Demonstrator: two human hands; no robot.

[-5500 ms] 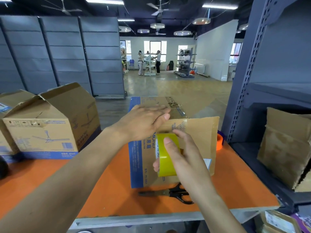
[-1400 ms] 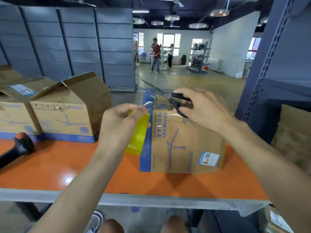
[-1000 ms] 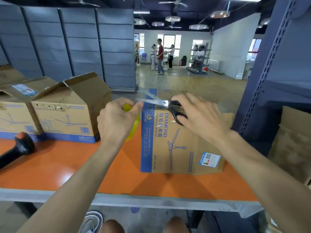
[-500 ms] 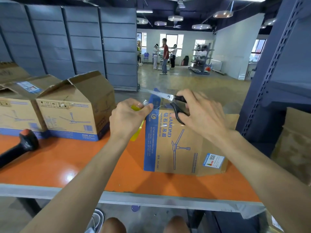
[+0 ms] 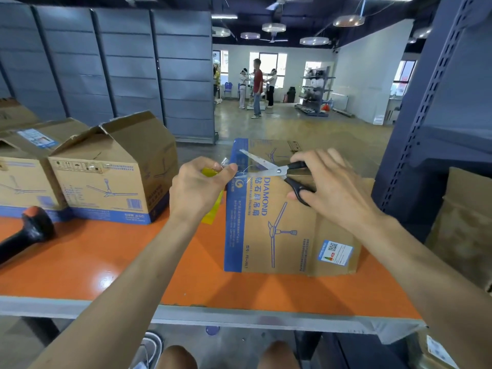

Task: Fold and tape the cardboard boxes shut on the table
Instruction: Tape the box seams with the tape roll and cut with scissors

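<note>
1. On the orange table (image 5: 80, 265), the cardboard box (image 5: 282, 230) with the blue stripe and fan drawing stands upright near the front edge; both hands are raised at its top left corner.
2. Left of the box, the left hand (image 5: 198, 191) is closed around the yellow tape roll (image 5: 211, 193). The hand hides most of the roll, so only two yellow slivers show.
3. A clear tape strip (image 5: 239, 169) runs from the left thumb toward the box top; it is hard to trace against the cardboard.
4. Above the box, the right hand (image 5: 332, 185) grips the black-handled scissors (image 5: 277, 173). Blades are parted at the strip; whether they touch it cannot be told.
5. Left of the box stand two open boxes (image 5: 111, 179), flaps up; the farther one is cut off by the frame.
6. Further left lies a black object (image 5: 25, 235), partly cropped and unidentifiable.
</note>
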